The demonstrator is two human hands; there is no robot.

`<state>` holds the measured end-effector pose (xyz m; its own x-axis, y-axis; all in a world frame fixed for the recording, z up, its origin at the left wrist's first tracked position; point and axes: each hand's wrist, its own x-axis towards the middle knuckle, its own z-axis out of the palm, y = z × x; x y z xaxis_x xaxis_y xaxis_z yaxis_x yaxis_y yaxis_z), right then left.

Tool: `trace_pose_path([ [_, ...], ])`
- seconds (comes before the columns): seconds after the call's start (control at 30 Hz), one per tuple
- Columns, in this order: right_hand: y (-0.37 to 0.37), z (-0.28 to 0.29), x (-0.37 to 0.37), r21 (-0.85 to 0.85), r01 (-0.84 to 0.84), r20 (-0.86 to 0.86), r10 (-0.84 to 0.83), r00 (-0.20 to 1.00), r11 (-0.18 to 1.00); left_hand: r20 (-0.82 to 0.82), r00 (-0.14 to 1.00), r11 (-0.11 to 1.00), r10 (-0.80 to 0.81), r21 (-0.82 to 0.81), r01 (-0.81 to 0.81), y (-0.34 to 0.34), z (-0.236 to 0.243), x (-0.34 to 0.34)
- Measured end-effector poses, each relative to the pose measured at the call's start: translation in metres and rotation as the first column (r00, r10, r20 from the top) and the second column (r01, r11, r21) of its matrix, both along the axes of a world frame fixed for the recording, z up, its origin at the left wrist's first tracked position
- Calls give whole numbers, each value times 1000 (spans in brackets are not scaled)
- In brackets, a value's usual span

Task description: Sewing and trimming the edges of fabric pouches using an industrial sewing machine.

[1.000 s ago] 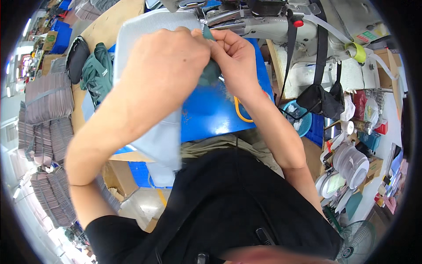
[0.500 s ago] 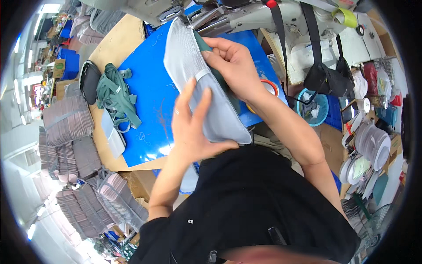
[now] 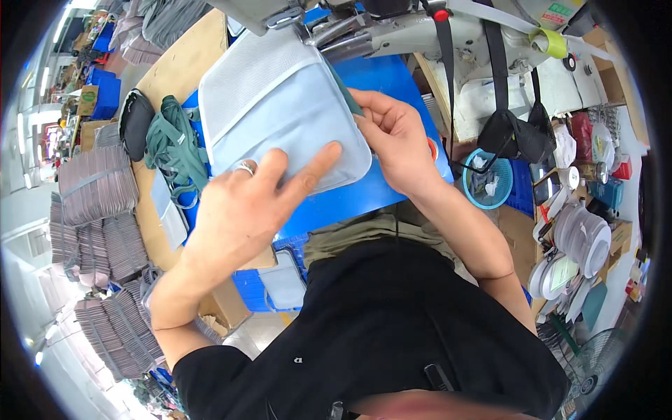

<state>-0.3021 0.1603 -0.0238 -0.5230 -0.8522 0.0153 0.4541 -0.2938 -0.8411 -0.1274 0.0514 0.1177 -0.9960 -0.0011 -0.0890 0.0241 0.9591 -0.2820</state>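
Note:
A pale grey-blue fabric panel (image 3: 315, 105) with rounded corners and a whitish mesh section (image 3: 248, 66) lies tilted before me, its far end by the sewing machine (image 3: 395, 38). A dark green strip of fabric (image 3: 346, 89) shows along its right edge. My right hand (image 3: 399, 143) pinches the panel at that edge, thumb on top. My left hand (image 3: 238, 210), with a ring on one finger, rests on the panel's near left part. Its index finger is stretched flat over the fabric and other fingers are bent; the thumb is hidden.
Under the panel is a blue work surface (image 3: 308, 213). Green straps (image 3: 175, 143) lie at its left, beside bundled stacks of fabric pieces (image 3: 98, 182). To the right are a light blue basket (image 3: 488, 180), a hanging black pouch (image 3: 518, 129) and white spools (image 3: 581, 238).
The panel has turned from steeply tilted to flatter, swinging left and showing its broad face. My left hand has moved left and down; my right hand has shifted slightly nearer along the edge.

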Motion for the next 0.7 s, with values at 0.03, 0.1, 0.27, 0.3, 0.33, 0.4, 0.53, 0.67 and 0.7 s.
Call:
trace_pose_path([
  [0.03,-3,2,0,-2,-4,-4,4,1000,1000,-4,1000,1000,4,-2,-4,-6,3,-3],
  [0.1,-7,6,0,7,5,11,-5,1000,1000,28,999,998,-19,-64,20,-17,8,-10],
  [0.27,-18,1,-8,1,-5,-32,5,999,1000,57,998,993,3,-115,4,-39,17,-31],
  [0.3,-22,2,-10,1,-1,-43,1,999,1000,53,999,994,7,-113,-1,-45,18,-35],
  [0.33,-26,3,-11,3,-7,-47,7,999,1000,23,1000,995,-4,-101,6,-51,18,-38],
  [0.4,-34,6,-14,-12,11,-43,-11,999,1000,10,1000,995,2,-96,-1,-61,21,-46],
  [0.53,-50,1,-24,9,-27,-72,27,997,1000,7,999,991,-33,-128,33,-83,24,-61],
  [0.67,-62,7,-21,-33,60,1,-60,998,998,16,998,975,-68,-212,69,-93,24,-69],
  [0.7,-63,8,-21,-64,76,43,-73,996,995,13,998,977,-58,-207,60,-94,24,-70],
])
